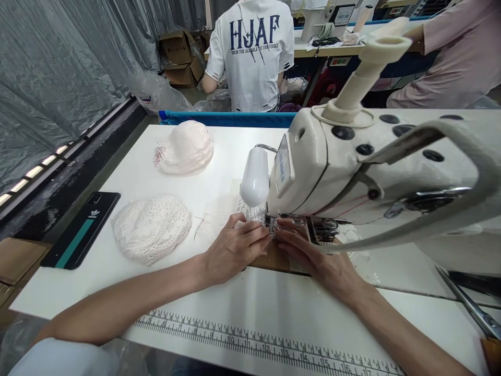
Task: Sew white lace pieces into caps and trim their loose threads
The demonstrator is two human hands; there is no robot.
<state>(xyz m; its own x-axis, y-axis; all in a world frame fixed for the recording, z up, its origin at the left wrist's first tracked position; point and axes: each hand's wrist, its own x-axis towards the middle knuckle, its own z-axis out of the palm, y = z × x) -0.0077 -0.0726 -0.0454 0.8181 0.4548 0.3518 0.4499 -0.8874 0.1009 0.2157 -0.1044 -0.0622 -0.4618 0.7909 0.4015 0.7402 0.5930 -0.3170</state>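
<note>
Beneath the sewing machine (305, 156), white lace (255, 213) is lying between the left hand (237, 245) and right hand (331, 267), both touching it, though whether either grip is pinching I cannot tell.

The person wears a pale blue-white cloth sleeve (74, 357), all one plain colour. It looks soft and loose, and it stops near the left elbow. Past it, the long, thin left arm (136, 300) is bare, down to a bare left hand (237, 245) with slim fingers. The right arm (403, 331) is long, thin and bare as far as it shows, and so is the right hand (313, 256).
</note>
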